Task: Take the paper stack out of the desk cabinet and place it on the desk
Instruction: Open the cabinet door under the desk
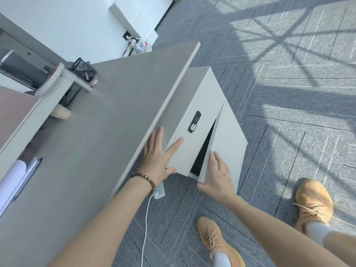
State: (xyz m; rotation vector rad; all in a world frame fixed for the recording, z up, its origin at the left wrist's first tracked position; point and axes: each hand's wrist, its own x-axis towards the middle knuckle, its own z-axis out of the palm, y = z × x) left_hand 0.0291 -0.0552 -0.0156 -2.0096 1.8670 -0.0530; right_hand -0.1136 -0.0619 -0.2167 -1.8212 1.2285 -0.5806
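Grey surface (100, 122) sits bare above the cabinet (202, 97). Left hand (157, 153) flat, fingers spread, on lock-side panel; right hand (218, 175) grips door (227, 143) edge. Swing door wide w/ right, brace cabinet w/ left; stack not visible yet.

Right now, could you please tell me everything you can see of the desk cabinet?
The desk cabinet is a pale grey, smooth box, metal or laminate by its look, standing on the carpet under the desk edge. Its front carries a black keypad lock. The door is partly open, showing a dark gap; nothing inside is visible. The left hand lies flat on the fixed front panel, and the right hand grips the door's edge.
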